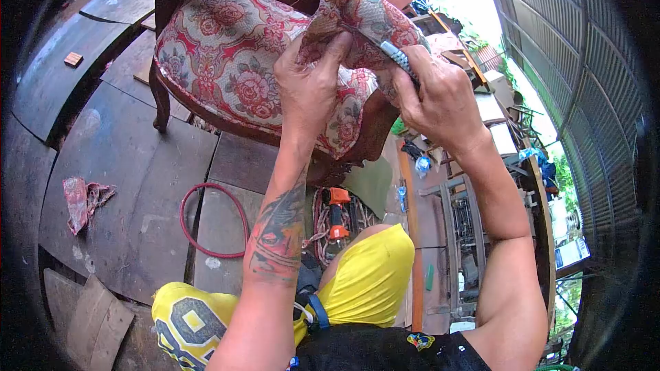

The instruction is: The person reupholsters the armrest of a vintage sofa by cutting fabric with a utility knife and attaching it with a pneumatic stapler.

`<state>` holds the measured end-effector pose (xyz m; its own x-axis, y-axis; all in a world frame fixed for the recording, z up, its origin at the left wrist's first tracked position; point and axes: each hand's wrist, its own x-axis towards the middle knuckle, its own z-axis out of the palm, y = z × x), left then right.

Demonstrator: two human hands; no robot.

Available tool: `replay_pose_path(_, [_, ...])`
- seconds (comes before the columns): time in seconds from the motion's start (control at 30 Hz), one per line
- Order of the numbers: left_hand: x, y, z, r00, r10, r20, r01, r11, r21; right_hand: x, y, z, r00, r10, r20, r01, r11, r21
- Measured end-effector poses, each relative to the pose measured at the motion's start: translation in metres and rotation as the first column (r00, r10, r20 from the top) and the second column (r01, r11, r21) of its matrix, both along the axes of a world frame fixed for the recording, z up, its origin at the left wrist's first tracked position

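Observation:
A wooden chair with a floral upholstered seat [258, 93] in red, cream and grey stands in front of me. My left hand [309, 86] is closed, pinching a raised fold of the floral upholstery fabric [338, 7] between thumb and fingers. Close beside it, my right hand [436, 93] is closed around a tool with a light blue-grey textured handle [395, 56]. The handle lies against the lifted fabric. Whatever end it has is hidden by the cloth and my fingers, so I cannot make out its kind.
On the board floor lie a red hose ring [184, 216], a crumpled fabric scrap [82, 203] and a small wooden block [73, 60]. An orange and black power tool [338, 213] lies between my knees and the chair. Wooden frames and clutter line the right side, by a corrugated metal wall [591, 75].

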<state>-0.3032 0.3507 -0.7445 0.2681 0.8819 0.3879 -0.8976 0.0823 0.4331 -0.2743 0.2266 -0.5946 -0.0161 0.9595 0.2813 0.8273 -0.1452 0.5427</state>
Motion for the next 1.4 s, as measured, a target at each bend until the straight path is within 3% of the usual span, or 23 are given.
replay_pose_path(0.37, [-0.001,0.001,0.001,0.999,-0.008,0.032,0.008,1.0,0.007,0.0,0.002,0.005,0.999,0.009,0.032,-0.009,1.0,-0.024])
replay_pose_path(0.57, [0.001,0.0,0.0,0.999,0.037,-0.004,-0.037,0.999,0.021,-0.009,0.002,0.007,0.994,-0.112,-0.011,0.111,0.992,-0.066])
replay_pose_path(0.73, [0.007,0.001,0.0,0.999,0.032,0.04,-0.031,0.999,-0.015,-0.01,0.004,0.008,0.984,-0.158,0.084,0.166,0.982,-0.095])
replay_pose_path(0.83, [0.004,0.001,0.001,0.999,0.05,-0.008,-0.05,0.999,0.006,-0.012,0.003,0.01,0.98,-0.183,0.082,0.191,0.975,-0.114])
replay_pose_path(0.9, [0.008,0.002,-0.001,0.986,0.156,-0.064,-0.154,0.988,0.033,-0.014,0.004,0.011,0.976,-0.197,0.093,0.208,0.97,-0.124])
replay_pose_path(1.0, [0.013,-0.001,-0.001,0.987,0.16,0.007,-0.16,0.987,-0.002,-0.013,0.003,0.011,0.972,-0.214,0.096,0.225,0.965,-0.136])
replay_pose_path(1.2, [0.012,-0.002,0.002,0.979,0.202,-0.023,-0.203,0.979,-0.012,-0.006,-0.01,0.015,0.969,-0.212,0.124,0.231,0.96,-0.161])
replay_pose_path(1.4, [0.016,0.002,-0.005,0.971,0.238,-0.028,-0.236,0.97,0.064,0.001,-0.017,0.006,0.975,-0.189,0.118,0.201,0.975,-0.098])
